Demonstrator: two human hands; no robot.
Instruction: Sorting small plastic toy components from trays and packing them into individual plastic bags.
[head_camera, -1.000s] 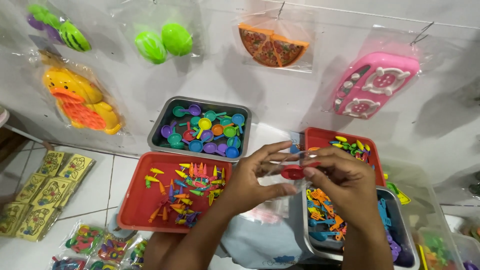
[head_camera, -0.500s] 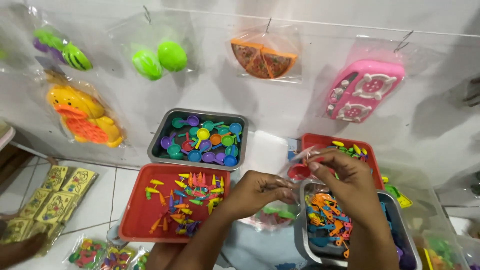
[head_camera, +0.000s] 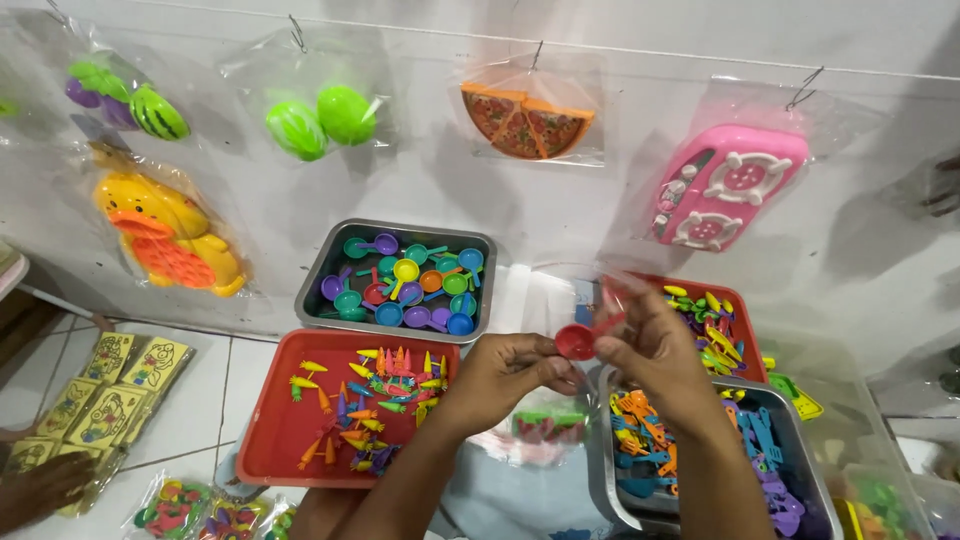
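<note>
Both hands' fingers pinch closed: right hand (head_camera: 655, 345) grips red toy spoon (head_camera: 580, 340), left hand (head_camera: 510, 370) a clear bag (head_camera: 545, 300); pink stove packet (head_camera: 730, 190) hangs above

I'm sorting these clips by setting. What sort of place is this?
Probably a small toy-packing workstation: bagged plastic toys hang on the wall, trays of small coloured toy pieces lie below, and both hands hold a red toy spoon.

Glossy red plastic spoon (head_camera: 577, 340); shiny metal tray (head_camera: 318, 272); clear film bag (head_camera: 540, 300).
</note>
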